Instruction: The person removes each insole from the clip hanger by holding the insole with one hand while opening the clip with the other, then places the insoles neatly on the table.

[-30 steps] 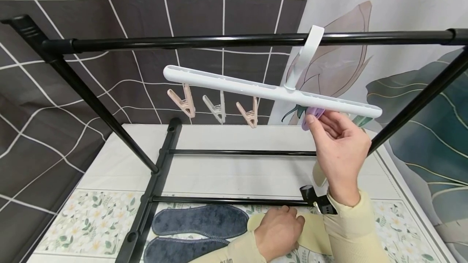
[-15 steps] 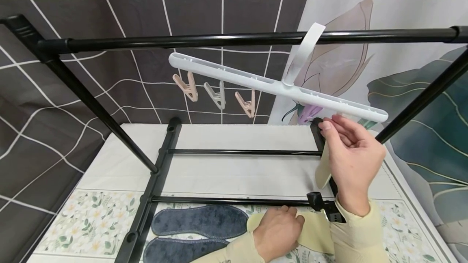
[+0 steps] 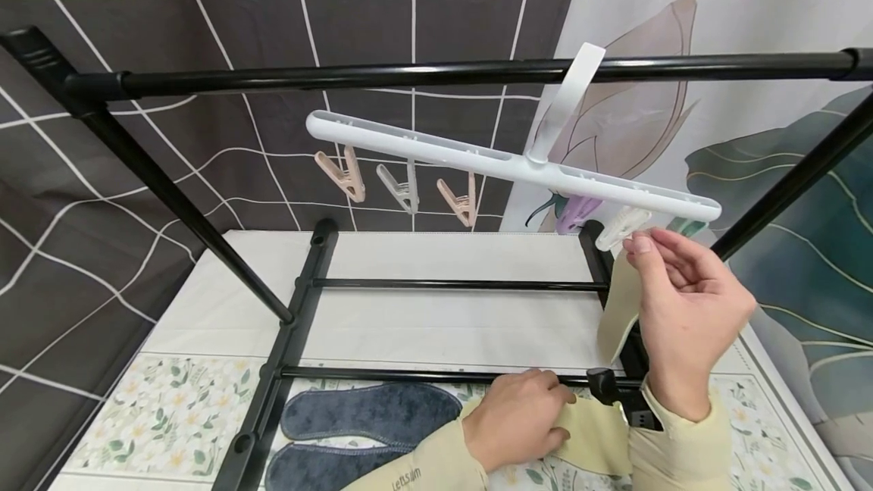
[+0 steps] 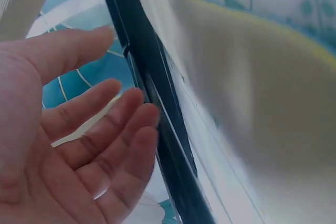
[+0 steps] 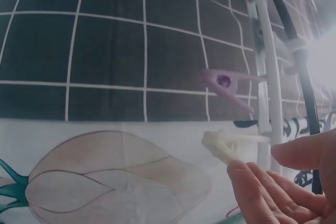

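Note:
A white bar hanger [image 3: 436,150] hooks over a black rack rail [image 3: 341,76] and tilts down to the right. From it hang pink clothespins, a grey clothespin [image 3: 398,188], a purple clothespin [image 5: 226,85], a white clothespin [image 3: 623,227] and a green clothespin [image 3: 689,226]. My right hand [image 3: 696,301] has its fingertips at the white clothespin's lower end, thumb and fingers apart in the right wrist view. Over a pale yellow insole [image 3: 593,434], my left hand [image 3: 518,419] lies palm down, fingers loosely bent with nothing in them.
Two dark grey insoles [image 3: 368,411] lie on the floral cloth at left. Another pale yellow sheet [image 3: 619,301] stands against the rack's right side. Black lower rails [image 3: 450,285] cross the table. A gridded dark curtain [image 3: 204,36] hangs behind.
My right hand has moved right, away from the purple clothespin to the white one. The hanger has swung and tilts more. My left hand has shifted only slightly.

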